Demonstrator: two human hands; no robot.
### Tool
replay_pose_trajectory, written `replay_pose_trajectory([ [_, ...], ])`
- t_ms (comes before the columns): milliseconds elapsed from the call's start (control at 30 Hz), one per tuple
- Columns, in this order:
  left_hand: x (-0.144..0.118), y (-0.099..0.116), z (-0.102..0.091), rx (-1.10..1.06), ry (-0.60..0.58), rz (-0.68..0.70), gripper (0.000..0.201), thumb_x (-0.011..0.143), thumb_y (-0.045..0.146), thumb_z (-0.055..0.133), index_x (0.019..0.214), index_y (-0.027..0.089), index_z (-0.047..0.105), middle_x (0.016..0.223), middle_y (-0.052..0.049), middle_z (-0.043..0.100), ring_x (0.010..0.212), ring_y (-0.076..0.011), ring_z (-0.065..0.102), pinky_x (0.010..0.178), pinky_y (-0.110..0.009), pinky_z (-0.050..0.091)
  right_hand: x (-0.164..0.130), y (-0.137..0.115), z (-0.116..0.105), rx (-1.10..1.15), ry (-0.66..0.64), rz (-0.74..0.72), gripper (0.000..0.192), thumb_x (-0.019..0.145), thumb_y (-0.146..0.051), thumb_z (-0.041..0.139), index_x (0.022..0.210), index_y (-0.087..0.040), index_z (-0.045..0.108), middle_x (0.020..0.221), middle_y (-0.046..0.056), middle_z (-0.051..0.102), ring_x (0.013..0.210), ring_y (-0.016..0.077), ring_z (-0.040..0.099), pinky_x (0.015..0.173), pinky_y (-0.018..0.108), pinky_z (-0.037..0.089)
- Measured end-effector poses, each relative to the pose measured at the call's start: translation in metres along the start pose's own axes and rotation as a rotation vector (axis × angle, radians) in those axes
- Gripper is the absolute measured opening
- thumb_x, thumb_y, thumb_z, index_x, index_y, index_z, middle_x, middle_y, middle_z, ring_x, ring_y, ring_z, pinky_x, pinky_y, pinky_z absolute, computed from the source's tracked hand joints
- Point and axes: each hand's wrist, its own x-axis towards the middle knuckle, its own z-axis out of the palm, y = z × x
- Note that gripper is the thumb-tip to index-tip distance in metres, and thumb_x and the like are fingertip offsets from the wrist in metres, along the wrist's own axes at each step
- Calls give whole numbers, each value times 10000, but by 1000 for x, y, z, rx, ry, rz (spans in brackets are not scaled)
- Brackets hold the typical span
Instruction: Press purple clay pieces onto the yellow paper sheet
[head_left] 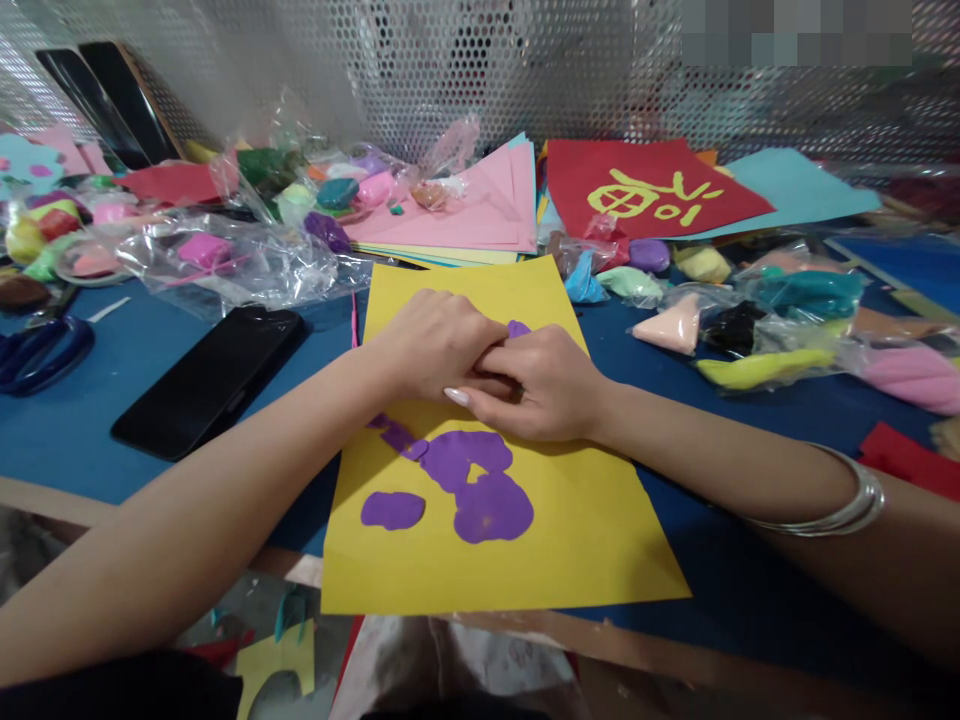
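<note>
A yellow sheet of paper (585, 560) lies on the blue table, its near edge sticking out over the table's front. Flat pieces of purple clay (495, 508) are stuck on its lower half, with a separate oval purple piece (392, 511) to their left. Over the upper half, my left hand (450, 340) and my right hand (551, 385) meet with fingers curled together. My right thumb points left below the left fingers. Whatever lies between the fingers is hidden. A bit of purple clay (517, 328) shows just beyond my hands.
A black phone (214, 380) and blue-handled scissors (49, 350) lie left. Bagged colored clay (810, 293) sits right and far left. Behind are pink paper sheets (495, 205) and a red sheet with yellow shapes (720, 200), before a perforated metal panel (420, 80).
</note>
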Motion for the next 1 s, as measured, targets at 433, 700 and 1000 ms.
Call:
replay_pose_trajectory([
  [433, 0, 0, 0, 18, -18, -11, 391, 689, 503, 398, 555, 171, 555, 426, -5, 447, 375, -79, 275, 420, -246, 138, 0, 0, 0, 0, 0, -4, 474, 781, -479, 398, 482, -151, 565, 462, -5, 451, 461, 66, 355, 496, 234, 207],
  [700, 1, 1, -1, 34, -24, -10, 388, 701, 487, 399, 577, 164, 576, 430, -11, 470, 368, -77, 318, 413, -240, 139, 1, -1, -1, -10, -15, 18, 484, 786, -491, 379, 493, -149, 558, 469, -3, 449, 464, 66, 345, 499, 236, 200],
  [1000, 0, 1, -3, 41, -66, -28, 388, 722, 495, 399, 633, 170, 591, 460, -17, 499, 393, -93, 361, 422, -246, 153, 2, -2, -2, -2, -39, 36, 480, 786, -496, 381, 493, -148, 533, 465, -10, 423, 464, 63, 331, 501, 235, 188],
])
